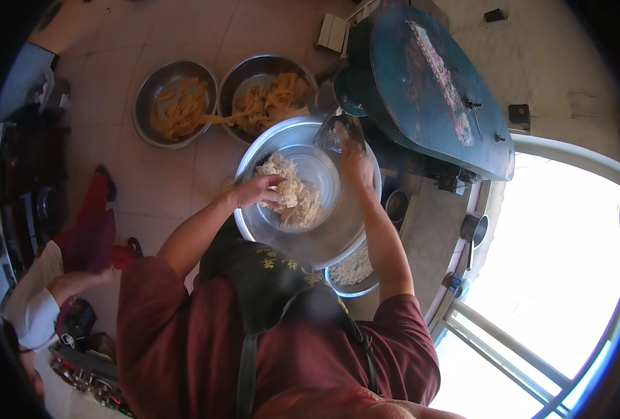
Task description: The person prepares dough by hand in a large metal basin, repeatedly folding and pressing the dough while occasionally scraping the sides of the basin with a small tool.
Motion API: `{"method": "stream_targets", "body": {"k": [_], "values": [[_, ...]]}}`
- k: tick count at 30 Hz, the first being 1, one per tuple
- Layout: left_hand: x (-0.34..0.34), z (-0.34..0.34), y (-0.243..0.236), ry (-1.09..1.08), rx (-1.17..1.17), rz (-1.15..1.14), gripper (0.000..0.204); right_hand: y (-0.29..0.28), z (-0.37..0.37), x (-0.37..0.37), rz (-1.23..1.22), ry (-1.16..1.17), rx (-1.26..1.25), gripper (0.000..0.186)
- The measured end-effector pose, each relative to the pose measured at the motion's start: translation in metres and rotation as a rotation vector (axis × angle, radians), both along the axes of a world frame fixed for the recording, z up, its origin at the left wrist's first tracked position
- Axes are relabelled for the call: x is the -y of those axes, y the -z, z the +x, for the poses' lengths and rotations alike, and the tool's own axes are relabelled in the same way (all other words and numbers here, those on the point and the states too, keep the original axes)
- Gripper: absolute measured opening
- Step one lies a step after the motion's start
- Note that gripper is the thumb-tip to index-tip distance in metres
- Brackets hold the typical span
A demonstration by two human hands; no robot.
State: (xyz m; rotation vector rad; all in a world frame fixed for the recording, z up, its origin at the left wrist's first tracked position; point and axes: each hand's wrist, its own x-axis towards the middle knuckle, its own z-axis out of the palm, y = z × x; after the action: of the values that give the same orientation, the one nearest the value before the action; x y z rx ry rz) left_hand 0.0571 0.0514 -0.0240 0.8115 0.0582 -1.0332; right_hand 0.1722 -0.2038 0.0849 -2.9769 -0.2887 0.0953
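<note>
Viewing remotely, I find my left grip (256,192) clamped on dough (304,209) near the left edge of the basin (313,244); my right grip's (356,167) closure I cannot tell. Crumbly dough might break if lifted hastily.

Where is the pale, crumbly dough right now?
In the head view, the pale dough lies toward the left side of the large metal basin, near the picture's centre, with the left hand touching it.

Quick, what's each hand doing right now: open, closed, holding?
Left hand: closed on crumbly dough.
Right hand: at the metal piece; grip cannot be told.
</note>
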Motion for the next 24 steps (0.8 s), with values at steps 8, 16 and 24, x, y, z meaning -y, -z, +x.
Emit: {"method": "stream_targets", "body": {"k": [8, 16, 24], "values": [[-0.001, 0.002, 0.006, -0.015, 0.049, -0.003, 0.054, 0.003, 0.031, 0.002, 0.034, 0.059, 0.015, 0.039], [0.005, 0.001, 0.007, -0.042, 0.08, -0.014, 0.051, 0.025, 0.052, 0.004, -0.034, 0.241, -0.16, 0.041], [0.005, 0.002, 0.003, -0.091, 0.098, 0.001, 0.05, 0.02, 0.042, -0.005, -0.108, 0.063, -0.108, 0.033]]}}
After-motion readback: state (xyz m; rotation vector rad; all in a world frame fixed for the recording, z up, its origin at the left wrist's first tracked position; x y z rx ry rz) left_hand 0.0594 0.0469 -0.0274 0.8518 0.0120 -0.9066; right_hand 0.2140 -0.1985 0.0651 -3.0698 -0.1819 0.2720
